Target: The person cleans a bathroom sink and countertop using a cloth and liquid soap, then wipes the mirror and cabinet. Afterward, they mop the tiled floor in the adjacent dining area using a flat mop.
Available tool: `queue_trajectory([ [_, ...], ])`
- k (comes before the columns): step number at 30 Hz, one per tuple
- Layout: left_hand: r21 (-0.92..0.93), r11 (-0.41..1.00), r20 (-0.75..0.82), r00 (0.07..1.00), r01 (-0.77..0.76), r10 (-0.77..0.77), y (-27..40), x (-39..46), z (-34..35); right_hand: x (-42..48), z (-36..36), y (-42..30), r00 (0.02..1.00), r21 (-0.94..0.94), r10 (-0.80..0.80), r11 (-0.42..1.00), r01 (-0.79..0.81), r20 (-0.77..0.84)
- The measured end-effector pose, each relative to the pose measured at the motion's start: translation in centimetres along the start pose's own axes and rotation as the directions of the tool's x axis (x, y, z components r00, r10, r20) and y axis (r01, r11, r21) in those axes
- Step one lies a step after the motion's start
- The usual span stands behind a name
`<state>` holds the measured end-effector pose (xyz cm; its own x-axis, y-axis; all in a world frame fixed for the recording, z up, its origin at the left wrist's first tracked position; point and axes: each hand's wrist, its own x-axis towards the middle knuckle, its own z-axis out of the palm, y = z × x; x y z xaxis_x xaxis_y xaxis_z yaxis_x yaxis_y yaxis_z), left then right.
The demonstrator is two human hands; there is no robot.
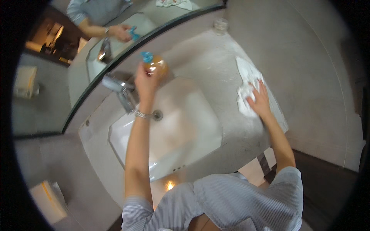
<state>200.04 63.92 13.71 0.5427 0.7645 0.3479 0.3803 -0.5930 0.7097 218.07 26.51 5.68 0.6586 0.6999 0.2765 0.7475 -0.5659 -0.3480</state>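
Observation:
My left hand [146,82] is closed around a bottle of amber liquid [159,65] with a blue pump top [147,57], just behind the sink beside the faucet. Whether the bottle's base touches the counter cannot be told. On the right part of the counter, my right hand [259,99] presses down on a crumpled white cloth [245,99], its fingers spread across the folds. Part of the cloth reaches toward the wall beyond my fingers.
A white sink [185,121] with a metal drain [157,115] is set into the grey counter [214,72]. A chrome faucet [122,92] stands at its back left. The mirror [43,106] borders the counter's rear. A clear glass jar [220,26] sits in the far corner.

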Motion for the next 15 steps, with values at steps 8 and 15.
queue_trajectory([
  [8, -0.152, 0.976, 0.188, 0.974, 0.157, -0.127, 0.5, -22.0, -5.5, -11.2, 1.5, -15.5, 0.931, 0.379, -0.284, 0.907, 0.185, 0.227],
  [15, -0.085, 0.953, 0.176, 0.945, 0.292, -0.274, 0.0, -30.1, -15.7, 8.4, 10.5, -32.9, 0.979, 0.512, -0.124, 0.838, 0.191, -0.162],
])
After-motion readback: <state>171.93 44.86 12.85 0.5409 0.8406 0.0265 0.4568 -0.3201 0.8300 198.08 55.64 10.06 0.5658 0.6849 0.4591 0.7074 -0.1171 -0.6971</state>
